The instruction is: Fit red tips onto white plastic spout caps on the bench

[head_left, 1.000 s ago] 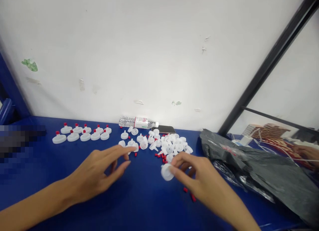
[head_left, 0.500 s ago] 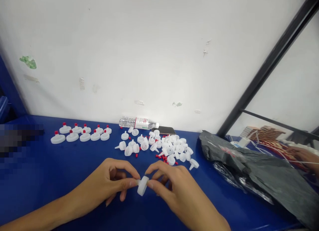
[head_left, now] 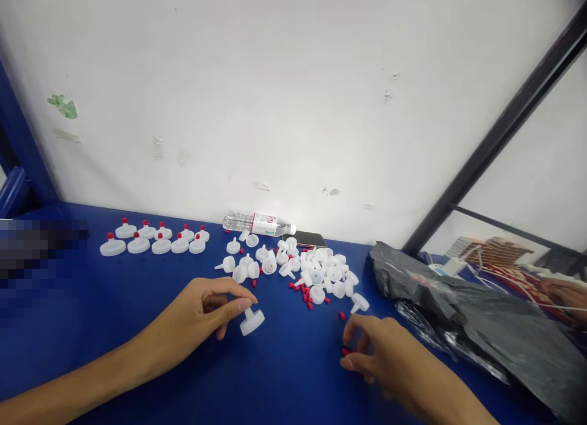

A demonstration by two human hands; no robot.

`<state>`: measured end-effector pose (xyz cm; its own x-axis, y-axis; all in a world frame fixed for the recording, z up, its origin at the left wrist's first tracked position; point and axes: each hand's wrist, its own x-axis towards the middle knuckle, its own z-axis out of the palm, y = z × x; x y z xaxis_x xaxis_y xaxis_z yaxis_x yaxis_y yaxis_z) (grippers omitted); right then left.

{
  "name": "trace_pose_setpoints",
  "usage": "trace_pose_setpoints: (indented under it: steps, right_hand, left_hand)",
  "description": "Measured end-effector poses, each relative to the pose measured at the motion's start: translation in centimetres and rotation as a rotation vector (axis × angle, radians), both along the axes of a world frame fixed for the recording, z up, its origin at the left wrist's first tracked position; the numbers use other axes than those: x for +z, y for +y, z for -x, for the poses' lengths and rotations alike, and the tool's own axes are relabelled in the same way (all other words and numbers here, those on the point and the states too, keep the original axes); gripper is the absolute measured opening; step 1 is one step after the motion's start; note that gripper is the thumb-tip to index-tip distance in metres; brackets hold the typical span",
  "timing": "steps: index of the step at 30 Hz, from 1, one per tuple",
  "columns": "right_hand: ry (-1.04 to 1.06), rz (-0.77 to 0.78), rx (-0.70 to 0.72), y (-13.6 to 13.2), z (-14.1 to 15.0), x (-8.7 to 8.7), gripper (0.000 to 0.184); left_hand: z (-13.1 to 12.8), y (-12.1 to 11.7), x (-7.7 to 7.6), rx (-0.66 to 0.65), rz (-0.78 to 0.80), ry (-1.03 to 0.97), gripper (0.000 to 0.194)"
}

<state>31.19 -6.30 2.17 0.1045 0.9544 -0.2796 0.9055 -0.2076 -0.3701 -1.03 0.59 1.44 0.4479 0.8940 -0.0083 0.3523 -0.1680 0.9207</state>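
My left hand (head_left: pixel 202 312) pinches a white plastic cap (head_left: pixel 252 320) by its stem, holding it just above the blue table (head_left: pixel 114 303). My right hand (head_left: pixel 383 358) rests further right on the table, its thumb and forefinger closing on a small red plug (head_left: pixel 345 352). A pile of loose white caps (head_left: pixel 302 269) and scattered red plugs (head_left: pixel 306 295) lies beyond both hands. Two rows of finished caps with red tips (head_left: pixel 156 240) stand at the far left.
A clear water bottle (head_left: pixel 257 222) and a dark phone (head_left: pixel 305 238) lie against the white wall. A crumpled black plastic bag (head_left: pixel 468 315) covers the table's right side. A black metal strut (head_left: pixel 495 137) rises at the right. Another person's hand (head_left: pixel 566 290) shows at the far right.
Both hands held one white cap together half a second ago. Now the left hand alone keeps it, and the right hand has moved right and down to a red plug on the table.
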Motion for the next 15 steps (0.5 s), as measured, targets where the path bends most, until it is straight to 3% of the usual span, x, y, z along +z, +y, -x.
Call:
trace_pose_setpoints:
  steps: [3, 7, 11, 15]
  right_hand:
    - [0.21, 0.059, -0.014, 0.9, 1.3, -0.3, 0.013]
    - [0.245, 0.01, 0.019, 1.8, 2.5, -0.9, 0.02]
    - [0.288, -0.071, 0.127, 2.7, 3.2, -1.6, 0.018]
    - [0.268, -0.189, 0.241, 2.9, 4.2, -0.7, 0.015]
  left_hand:
    - [0.0, 0.0, -0.3, -0.039, -0.026, -0.03, 0.035]
    - [-0.1, -0.1, -0.4, -0.044, -0.055, -0.013, 0.032]
    - [-0.2, -0.4, -0.3, -0.033, -0.195, 0.034, 0.03]
    - [-0.3, -0.8, -0.4, 0.041, -0.332, 0.091, 0.028]
